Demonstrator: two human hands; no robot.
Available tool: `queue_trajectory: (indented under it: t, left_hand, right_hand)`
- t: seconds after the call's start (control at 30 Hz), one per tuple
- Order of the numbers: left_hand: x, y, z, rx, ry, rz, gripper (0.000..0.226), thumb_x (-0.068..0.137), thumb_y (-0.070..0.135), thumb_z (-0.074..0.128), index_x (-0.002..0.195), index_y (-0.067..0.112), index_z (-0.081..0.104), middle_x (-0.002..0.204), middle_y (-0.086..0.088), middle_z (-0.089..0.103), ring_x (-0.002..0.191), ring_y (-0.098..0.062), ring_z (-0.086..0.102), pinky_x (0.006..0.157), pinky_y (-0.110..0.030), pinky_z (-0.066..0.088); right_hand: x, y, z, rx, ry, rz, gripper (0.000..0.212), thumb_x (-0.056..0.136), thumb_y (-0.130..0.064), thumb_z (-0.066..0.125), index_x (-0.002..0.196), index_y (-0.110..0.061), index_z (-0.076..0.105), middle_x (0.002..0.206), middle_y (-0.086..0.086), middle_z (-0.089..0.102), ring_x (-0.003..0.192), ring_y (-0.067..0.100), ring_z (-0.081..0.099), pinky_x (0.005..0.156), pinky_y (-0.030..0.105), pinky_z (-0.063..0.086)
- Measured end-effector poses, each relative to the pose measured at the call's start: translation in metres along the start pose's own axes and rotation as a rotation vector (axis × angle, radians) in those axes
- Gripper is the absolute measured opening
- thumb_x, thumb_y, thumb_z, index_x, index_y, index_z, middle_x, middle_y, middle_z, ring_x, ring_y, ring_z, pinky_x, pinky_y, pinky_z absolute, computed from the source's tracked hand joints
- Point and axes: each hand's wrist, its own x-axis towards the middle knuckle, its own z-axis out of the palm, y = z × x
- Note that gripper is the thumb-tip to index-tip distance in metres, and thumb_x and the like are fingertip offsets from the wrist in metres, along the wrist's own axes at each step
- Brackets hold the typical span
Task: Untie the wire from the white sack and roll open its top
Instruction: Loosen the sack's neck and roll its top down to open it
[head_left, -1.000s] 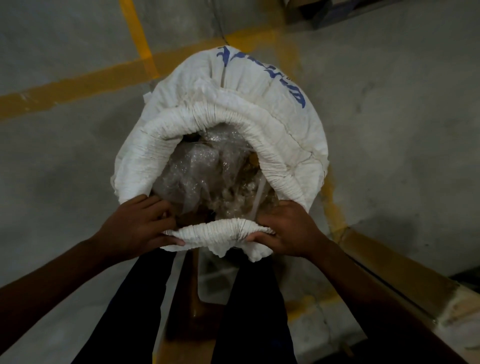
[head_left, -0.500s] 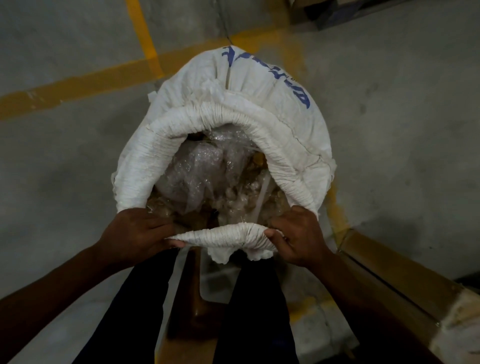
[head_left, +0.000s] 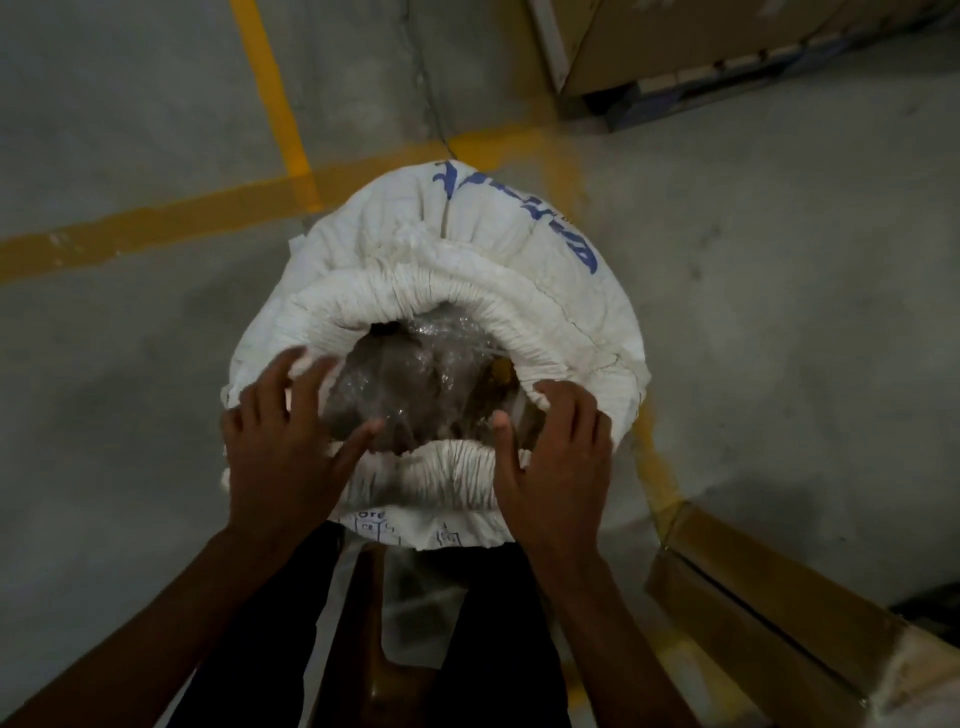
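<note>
Left hand (head_left: 283, 457) and right hand (head_left: 556, 467): fingers spread, gripping nothing, over near rolled rim. White sack (head_left: 519, 291) directly beyond, mouth open, plastic liner (head_left: 415, 384) exposed. No wire visible. Rolling step apparently near complete; next: regrip rim, even out.

You are looking down at a grey concrete floor (head_left: 156, 395) crossed by painted yellow lines (head_left: 156, 218). The white sack (head_left: 519, 244) stands on it where the lines meet. A cardboard box (head_left: 769, 623) lies at your right, and another box (head_left: 727, 47) sits at the far right.
</note>
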Motion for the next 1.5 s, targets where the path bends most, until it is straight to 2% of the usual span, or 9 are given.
queue_trajectory:
  t: [0.13,0.27,0.53,0.7,0.8,0.97,1.2,1.33,1.5]
  left_hand:
    - [0.031,0.018,0.014,0.068,-0.034,-0.366,0.100,0.087,0.082,0.053,0.160,0.019,0.025,0.160,-0.020,0.035,0.138,-0.046,0.042,0.100,-0.068,0.038]
    - [0.047,0.017,0.035,0.054,-0.178,-0.519,0.101,0.082,0.086,0.051,0.154,0.018,0.029,0.137,-0.024,0.049,0.123,-0.048,0.051,0.089,-0.065,0.045]
    - [0.047,-0.001,0.045,-0.301,-0.163,-0.388,0.057,0.098,0.059,0.054,0.126,0.010,0.047,0.097,-0.018,0.072,0.084,-0.040,0.067,0.069,-0.041,0.043]
    - [0.074,-0.009,0.022,-0.593,-0.151,-0.188,0.039,0.096,0.045,0.068,0.104,0.006,0.063,0.084,0.000,0.064,0.076,-0.006,0.055,0.066,-0.019,0.041]
    - [0.097,-0.020,0.012,-0.736,-0.145,-0.173,0.040,0.093,0.045,0.065,0.096,0.006,0.067,0.084,-0.004,0.068,0.076,-0.011,0.061,0.069,-0.022,0.047]
    - [0.113,-0.028,0.007,-0.892,-0.213,-0.210,0.040,0.096,0.041,0.066,0.114,0.006,0.072,0.107,-0.022,0.075,0.089,-0.019,0.068,0.080,-0.033,0.055]
    - [0.122,-0.010,0.013,-0.992,-0.134,-0.359,0.015,0.104,0.031,0.062,0.111,0.025,0.074,0.093,0.010,0.077,0.084,-0.006,0.072,0.077,-0.029,0.057]
    - [0.132,0.008,0.013,-1.033,-0.049,-0.451,0.031,0.105,0.037,0.058,0.120,0.013,0.073,0.106,0.000,0.076,0.092,-0.007,0.073,0.082,-0.030,0.057]
    - [0.141,0.025,0.007,-1.088,0.044,-0.516,0.037,0.109,0.034,0.052,0.125,0.007,0.072,0.115,-0.003,0.076,0.108,-0.010,0.073,0.094,-0.026,0.058]
  right_hand:
    - [0.033,-0.033,0.020,-0.174,-0.034,0.147,0.076,0.095,-0.064,0.044,0.156,-0.019,0.031,0.161,0.016,0.033,0.145,0.038,0.033,0.115,0.057,0.027]
    - [0.061,-0.027,0.059,-0.294,-0.089,0.255,0.085,0.092,-0.075,0.036,0.155,-0.018,0.034,0.142,0.021,0.052,0.136,0.044,0.044,0.116,0.065,0.021]
    - [0.052,0.011,0.079,-0.296,-0.279,0.127,0.067,0.098,-0.066,0.014,0.120,-0.013,0.049,0.093,0.011,0.067,0.082,0.030,0.064,0.064,0.037,0.040]
    - [0.068,0.014,0.059,-0.004,-0.286,0.222,0.079,0.089,-0.080,0.009,0.085,-0.019,0.058,0.079,0.005,0.066,0.078,0.027,0.064,0.072,0.039,0.048]
    - [0.092,0.007,0.034,0.260,-0.257,0.323,0.074,0.100,-0.071,0.023,0.068,-0.014,0.058,0.071,0.009,0.065,0.074,0.030,0.065,0.077,0.044,0.054]
    - [0.140,-0.007,-0.001,0.770,-0.290,0.754,0.086,0.097,-0.074,0.013,0.140,-0.015,0.059,0.134,0.006,0.066,0.129,0.028,0.057,0.114,0.039,0.039]
    - [0.169,-0.003,0.011,1.227,-0.101,0.932,0.109,0.071,-0.099,0.027,0.140,-0.021,0.060,0.132,0.004,0.069,0.121,0.026,0.065,0.106,0.050,0.050]
    - [0.164,-0.017,0.017,1.129,-0.003,0.901,0.083,0.086,-0.086,0.033,0.116,-0.019,0.071,0.115,0.008,0.076,0.118,0.032,0.067,0.106,0.048,0.052]
    - [0.161,-0.018,0.029,1.064,0.011,0.847,0.083,0.094,-0.078,0.033,0.140,-0.014,0.061,0.129,0.005,0.070,0.117,0.023,0.066,0.110,0.044,0.049]
